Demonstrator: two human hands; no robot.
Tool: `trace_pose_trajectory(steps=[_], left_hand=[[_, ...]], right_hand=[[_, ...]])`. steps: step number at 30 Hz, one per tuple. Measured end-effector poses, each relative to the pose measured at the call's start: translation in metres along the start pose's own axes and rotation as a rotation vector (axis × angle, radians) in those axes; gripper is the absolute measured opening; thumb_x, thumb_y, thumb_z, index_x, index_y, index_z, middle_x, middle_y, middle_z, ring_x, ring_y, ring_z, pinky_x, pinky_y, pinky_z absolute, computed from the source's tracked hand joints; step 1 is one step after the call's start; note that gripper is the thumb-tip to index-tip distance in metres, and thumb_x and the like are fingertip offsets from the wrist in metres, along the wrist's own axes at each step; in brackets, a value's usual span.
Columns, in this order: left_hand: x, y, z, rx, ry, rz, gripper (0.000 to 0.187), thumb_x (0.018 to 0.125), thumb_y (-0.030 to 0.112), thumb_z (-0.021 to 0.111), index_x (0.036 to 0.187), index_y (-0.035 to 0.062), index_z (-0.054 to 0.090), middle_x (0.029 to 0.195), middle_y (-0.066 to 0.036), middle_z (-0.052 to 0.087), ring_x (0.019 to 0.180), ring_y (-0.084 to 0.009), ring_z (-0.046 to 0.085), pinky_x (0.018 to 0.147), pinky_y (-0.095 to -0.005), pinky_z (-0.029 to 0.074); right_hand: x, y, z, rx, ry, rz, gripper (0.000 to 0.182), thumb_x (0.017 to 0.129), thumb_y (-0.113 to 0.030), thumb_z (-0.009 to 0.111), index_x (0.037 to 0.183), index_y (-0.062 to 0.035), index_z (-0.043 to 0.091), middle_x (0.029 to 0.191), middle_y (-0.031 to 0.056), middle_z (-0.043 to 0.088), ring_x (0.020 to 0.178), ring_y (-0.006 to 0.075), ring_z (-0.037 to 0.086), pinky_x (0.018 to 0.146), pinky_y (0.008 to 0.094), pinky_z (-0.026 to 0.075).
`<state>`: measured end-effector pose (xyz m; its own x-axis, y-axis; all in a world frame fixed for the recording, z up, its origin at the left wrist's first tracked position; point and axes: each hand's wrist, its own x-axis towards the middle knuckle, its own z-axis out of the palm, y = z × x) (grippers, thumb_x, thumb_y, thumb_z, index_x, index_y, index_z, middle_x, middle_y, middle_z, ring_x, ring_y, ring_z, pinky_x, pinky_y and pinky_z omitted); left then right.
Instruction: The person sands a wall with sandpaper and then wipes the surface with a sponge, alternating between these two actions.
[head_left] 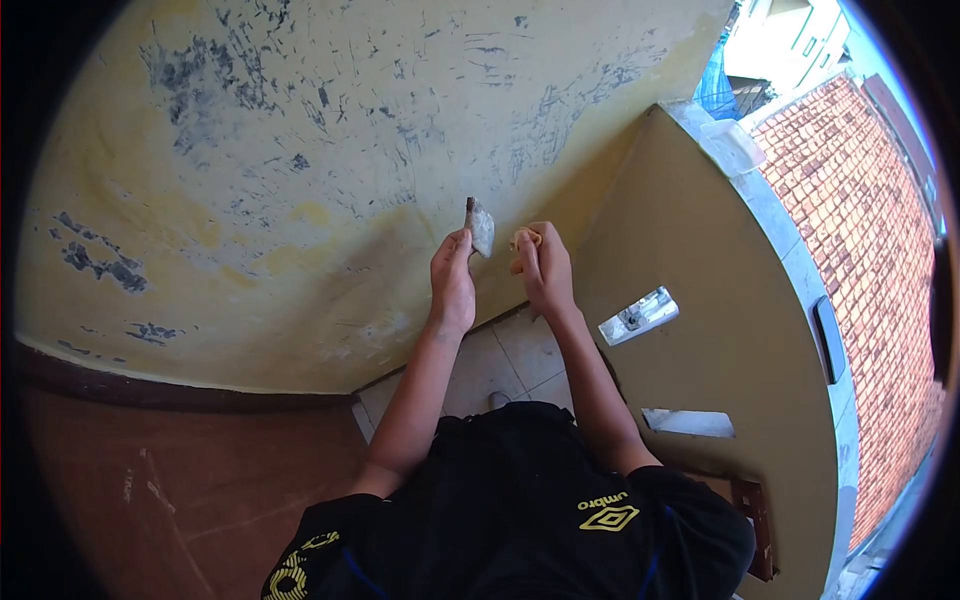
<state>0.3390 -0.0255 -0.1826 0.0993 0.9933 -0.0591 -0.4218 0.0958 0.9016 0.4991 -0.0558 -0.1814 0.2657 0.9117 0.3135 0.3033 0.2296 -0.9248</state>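
Note:
My left hand (453,279) is wrapped round the lower end of a scraper (480,227), whose pale, stained blade points up and to the right. To its right, my right hand (546,268) is closed on a small crumpled tan piece (525,238), which shows between thumb and fingers. The two hands are apart, held in front of a yellowish wall (400,130) with many scraped grey patches. Neither the scraper nor the tan piece visibly touches the wall.
A low wall (700,250) with two openings stands at the right. On its tiled ledge (790,240) lie a dark phone (829,340) and a clear plastic container (735,147). Roof tiles (850,190) show beyond. A brown surface (200,480) is at lower left.

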Motion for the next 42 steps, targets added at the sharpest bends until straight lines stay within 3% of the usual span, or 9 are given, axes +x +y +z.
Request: trace_pose_trajectory(steps=[1, 4, 9, 14, 24, 29, 34, 38, 42], left_hand=[[-0.007, 0.005, 0.006, -0.018, 0.027, 0.021, 0.021, 0.112, 0.031, 0.057, 0.116, 0.0148, 0.070, 0.105, 0.009, 0.068, 0.093, -0.0023, 0.055, 0.075, -0.0239, 0.033], [-0.011, -0.005, -0.004, 0.086, -0.048, -0.004, 0.024, 0.113, 0.032, 0.057, 0.113, 0.0108, 0.068, 0.098, 0.009, 0.063, 0.079, 0.0009, 0.045, 0.068, -0.0204, 0.033], [-0.022, 0.006, 0.008, -0.098, -0.067, 0.009, 0.020, 0.112, 0.033, 0.059, 0.110, 0.0140, 0.065, 0.096, 0.009, 0.062, 0.081, -0.0016, 0.047, 0.072, -0.0236, 0.036], [-0.022, 0.011, -0.018, -0.159, 0.042, 0.025, 0.018, 0.113, 0.031, 0.058, 0.108, 0.0144, 0.063, 0.093, 0.009, 0.059, 0.080, -0.0021, 0.047, 0.072, -0.0237, 0.036], [-0.037, 0.035, -0.031, -0.172, 0.030, 0.150, 0.020, 0.114, 0.026, 0.054, 0.101, 0.0117, 0.059, 0.091, 0.005, 0.058, 0.078, -0.0038, 0.046, 0.070, -0.0247, 0.039], [-0.064, 0.038, -0.054, -0.029, 0.101, 0.219, 0.020, 0.114, 0.026, 0.056, 0.102, 0.0110, 0.060, 0.092, 0.005, 0.057, 0.083, -0.0051, 0.047, 0.074, -0.0260, 0.037], [-0.070, 0.051, -0.059, 0.073, 0.185, 0.200, 0.023, 0.113, 0.031, 0.058, 0.101, 0.0113, 0.062, 0.086, 0.005, 0.056, 0.073, -0.0030, 0.042, 0.068, -0.0226, 0.036], [-0.072, 0.065, -0.092, -0.219, 0.333, 0.208, 0.020, 0.114, 0.029, 0.055, 0.112, 0.0114, 0.063, 0.101, 0.004, 0.062, 0.089, -0.0058, 0.052, 0.074, -0.0289, 0.038], [-0.096, 0.102, -0.119, -0.263, 0.421, 0.351, 0.017, 0.114, 0.029, 0.054, 0.114, 0.0132, 0.059, 0.106, 0.003, 0.061, 0.093, -0.0079, 0.051, 0.078, -0.0299, 0.036]], right_hand=[[0.005, -0.018, -0.006, 0.039, 0.048, -0.018, 0.026, 0.114, -0.024, 0.051, 0.111, 0.0005, 0.058, 0.091, 0.0074, 0.066, 0.073, 0.0129, 0.068, 0.064, 0.0302, 0.054], [0.020, -0.052, -0.003, 0.045, 0.118, -0.112, 0.027, 0.114, -0.025, 0.051, 0.112, 0.0006, 0.056, 0.089, 0.0097, 0.067, 0.069, 0.0139, 0.066, 0.066, 0.0317, 0.054], [0.014, -0.052, 0.030, -0.330, 0.043, -0.214, 0.024, 0.109, -0.027, 0.058, 0.113, -0.0034, 0.057, 0.109, 0.0166, 0.058, 0.087, 0.0427, 0.067, 0.072, 0.0508, 0.054], [0.009, -0.037, 0.023, -0.389, -0.115, -0.241, 0.023, 0.110, -0.027, 0.058, 0.113, -0.0036, 0.057, 0.107, 0.0167, 0.060, 0.084, 0.0405, 0.066, 0.071, 0.0494, 0.054], [-0.006, -0.061, 0.075, -0.295, 0.015, -0.529, 0.018, 0.106, -0.018, 0.063, 0.113, -0.0017, 0.060, 0.106, 0.0187, 0.060, 0.084, 0.0383, 0.065, 0.072, 0.0476, 0.054], [-0.003, -0.067, 0.073, -0.037, -0.010, -0.154, 0.014, 0.106, -0.014, 0.063, 0.111, -0.0011, 0.061, 0.103, 0.0163, 0.059, 0.089, 0.0352, 0.064, 0.075, 0.0461, 0.053], [-0.011, -0.111, 0.105, -0.132, -0.037, -0.492, 0.017, 0.106, -0.014, 0.062, 0.114, 0.0011, 0.058, 0.105, 0.0179, 0.057, 0.088, 0.0355, 0.062, 0.077, 0.0458, 0.053], [-0.028, -0.073, 0.145, -0.229, -0.149, -0.475, 0.018, 0.104, -0.014, 0.064, 0.114, 0.0007, 0.060, 0.106, 0.0184, 0.060, 0.101, 0.0401, 0.060, 0.086, 0.0467, 0.050], [-0.013, -0.051, 0.154, -0.062, -0.295, -0.172, 0.019, 0.108, -0.017, 0.062, 0.113, 0.0007, 0.058, 0.108, 0.0187, 0.056, 0.084, 0.0311, 0.064, 0.074, 0.0433, 0.057]])
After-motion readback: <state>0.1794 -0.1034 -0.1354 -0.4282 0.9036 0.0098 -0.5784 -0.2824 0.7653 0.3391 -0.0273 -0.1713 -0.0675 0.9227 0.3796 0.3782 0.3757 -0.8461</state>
